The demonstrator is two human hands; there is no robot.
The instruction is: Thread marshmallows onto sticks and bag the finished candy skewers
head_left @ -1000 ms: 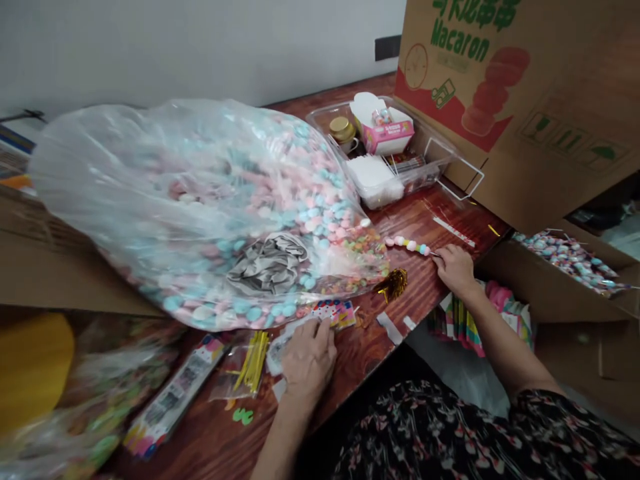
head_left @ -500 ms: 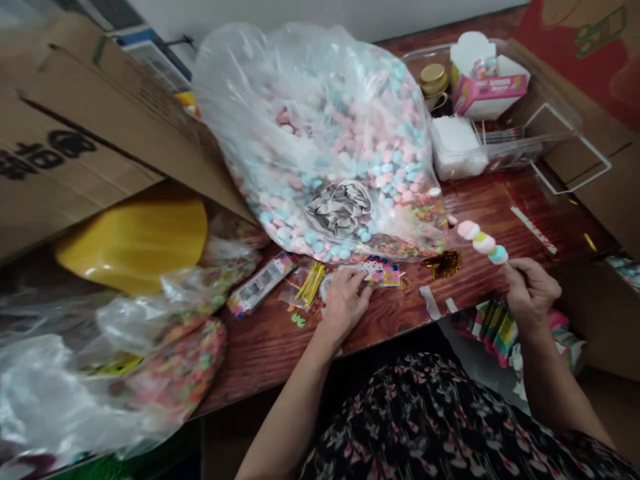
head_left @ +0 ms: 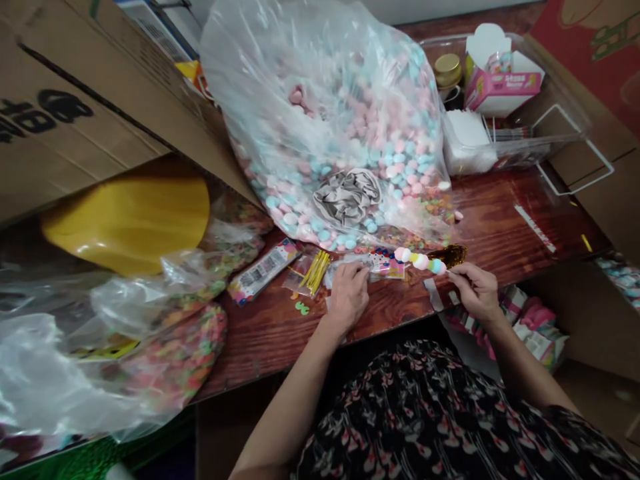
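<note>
There is one candy skewer (head_left: 419,261), one gold-lidded jar (head_left: 447,70) and one clear tray (head_left: 565,137)

The left hand (head_left: 349,295) covers part of the clear plastic sleeves (head_left: 367,267), so its exact grip cannot be told. The right hand (head_left: 475,290) hides the lower end of the candy skewer (head_left: 421,261), which partly covers the gold twist ties (head_left: 456,256). The top edge crops the large candy bag (head_left: 320,100); the left edge cuts off the cardboard box (head_left: 100,93). Small print on the pink carton (head_left: 505,85) is blurred.

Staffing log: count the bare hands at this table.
2: the left hand at the clear packaging, the right hand holding the candy skewer by its stick end.
</note>
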